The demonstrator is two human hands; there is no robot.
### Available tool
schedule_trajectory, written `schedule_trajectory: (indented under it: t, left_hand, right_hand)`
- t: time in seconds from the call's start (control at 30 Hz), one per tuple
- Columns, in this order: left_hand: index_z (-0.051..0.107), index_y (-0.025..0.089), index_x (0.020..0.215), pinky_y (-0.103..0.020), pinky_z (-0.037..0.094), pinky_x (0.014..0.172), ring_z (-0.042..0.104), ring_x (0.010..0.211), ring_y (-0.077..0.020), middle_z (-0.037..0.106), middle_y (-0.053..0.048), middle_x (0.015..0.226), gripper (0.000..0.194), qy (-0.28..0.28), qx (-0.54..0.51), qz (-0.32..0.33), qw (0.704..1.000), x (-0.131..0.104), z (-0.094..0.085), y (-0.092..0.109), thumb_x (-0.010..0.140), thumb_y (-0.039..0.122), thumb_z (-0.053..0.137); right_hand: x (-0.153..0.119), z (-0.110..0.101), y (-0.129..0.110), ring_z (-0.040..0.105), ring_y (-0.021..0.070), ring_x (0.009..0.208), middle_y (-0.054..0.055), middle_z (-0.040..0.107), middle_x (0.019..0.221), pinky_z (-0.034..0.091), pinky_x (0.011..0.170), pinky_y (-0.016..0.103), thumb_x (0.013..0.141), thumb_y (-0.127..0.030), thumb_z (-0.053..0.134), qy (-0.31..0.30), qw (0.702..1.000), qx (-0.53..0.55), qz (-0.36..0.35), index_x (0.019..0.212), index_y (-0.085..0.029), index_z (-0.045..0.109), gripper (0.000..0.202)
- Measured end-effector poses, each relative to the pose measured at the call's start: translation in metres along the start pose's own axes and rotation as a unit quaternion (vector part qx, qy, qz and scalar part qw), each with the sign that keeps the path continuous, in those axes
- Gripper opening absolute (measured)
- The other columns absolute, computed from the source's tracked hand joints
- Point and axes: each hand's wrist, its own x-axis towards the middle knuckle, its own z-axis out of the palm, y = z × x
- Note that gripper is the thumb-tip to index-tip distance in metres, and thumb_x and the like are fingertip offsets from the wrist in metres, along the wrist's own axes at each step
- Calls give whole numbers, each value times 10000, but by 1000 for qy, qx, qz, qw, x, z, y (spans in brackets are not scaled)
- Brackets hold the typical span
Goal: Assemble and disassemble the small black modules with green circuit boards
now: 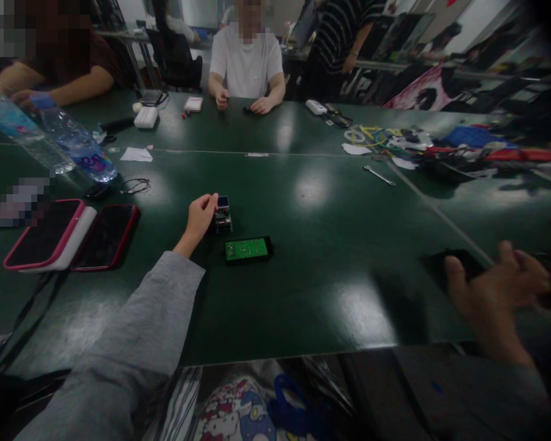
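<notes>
My left hand (202, 217) is closed at the upper left edge of a small circuit module (223, 219) with a dark screen, its fingertips pinching the module's corner. Just in front of the module lies a green circuit board (247, 248) in a black frame, flat on the dark green table (312, 245). Far to the right, my right hand (498, 288) is raised with thumb and fingers apart and nothing visible between them. A dark object (459, 266), too dim to identify, lies behind that hand.
Phones in red (105, 237) and pink (46, 236) cases lie left, with water bottles (80, 144) behind. A wrench (379, 176) and tangled cables (381, 138) are at the back right. A person in a white shirt (247, 61) sits opposite, hands on the table.
</notes>
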Motion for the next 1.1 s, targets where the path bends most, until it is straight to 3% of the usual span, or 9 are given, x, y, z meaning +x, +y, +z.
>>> schedule_trajectory:
  t: [0.07, 0.17, 0.3, 0.43, 0.6, 0.67, 0.77, 0.87, 1.1]
  left_hand:
    - [523, 186, 621, -247, 340, 555, 438, 548, -97, 460, 31, 573, 404, -6, -8, 1, 1000, 0, 0, 1, 972, 385, 545]
    - [592, 185, 729, -226, 341, 508, 442, 501, -77, 503, 33, 587, 309, -45, -45, -18, 998, 0, 1, 4, 974, 368, 546]
    - [645, 188, 997, -212, 353, 446, 497, 440, -60, 693, -18, 759, 213, -135, -83, -69, 985, 0, 0, 12, 982, 367, 531]
    - [624, 182, 1199, -217, 414, 488, 613, 507, -78, 767, -105, 1029, 324, -200, -86, -77, 973, -2, -3, 16, 996, 406, 508]
    - [620, 192, 1260, -222, 432, 542, 650, 572, -87, 763, -115, 1111, 382, -223, -69, -55, 971, -2, -4, 13, 991, 444, 519]
    - [634, 193, 1232, -221, 431, 543, 639, 568, -83, 766, -104, 1087, 373, -209, -60, -50, 975, -1, -4, 11, 986, 452, 525]
    - [645, 189, 1197, -216, 420, 529, 625, 557, -77, 767, -94, 1049, 352, -188, -51, -52, 979, -1, -3, 10, 978, 444, 540]
    - [651, 182, 1180, -211, 422, 527, 624, 561, -76, 764, -90, 1023, 338, -184, -47, -56, 980, -1, -2, 9, 973, 430, 551]
    - [664, 178, 1134, -215, 429, 509, 607, 537, -79, 765, -91, 979, 292, -178, -42, -54, 982, -1, 0, 9, 973, 395, 553]
  right_hand:
    - [13, 28, -44, 298, 490, 1403, 151, 384, 1499, 230, 1060, 806, 915, -760, 396, 33, 999, -36, 23, 1580, -345, 280, 792]
    - [24, 81, -124, 437, 374, 1313, 202, 505, 1345, 362, 1090, 629, 1009, -611, 331, -13, 997, 59, -50, 1489, -184, 454, 654]
    - [34, 140, -223, 459, 298, 1280, 128, 479, 1376, 388, 1092, 552, 1026, -567, 352, -143, 963, 205, -100, 1451, -278, 475, 528]
    - [48, 177, -276, 462, 262, 1280, 88, 489, 1320, 407, 1096, 501, 1042, -563, 306, -189, 921, 321, -116, 1438, -338, 486, 489]
    - [50, 193, -291, 465, 283, 1268, 79, 426, 1422, 416, 1077, 533, 1010, -597, 410, -269, 891, 305, -202, 1379, -364, 547, 457]
    - [47, 192, -290, 489, 292, 1237, 97, 467, 1372, 445, 1042, 524, 978, -577, 514, -262, 894, 302, -205, 1312, -315, 584, 431]
    - [45, 189, -288, 553, 278, 1134, 103, 565, 1187, 491, 974, 472, 925, -436, 649, -217, 904, 320, -181, 1140, -235, 613, 296]
    - [46, 188, -287, 599, 249, 1029, 85, 611, 1088, 511, 911, 427, 903, -323, 654, -185, 910, 345, -134, 1090, -219, 592, 223]
    - [47, 191, -286, 607, 252, 965, 95, 666, 1084, 505, 894, 447, 945, -413, 557, -206, 908, 361, -58, 1198, -212, 598, 326]
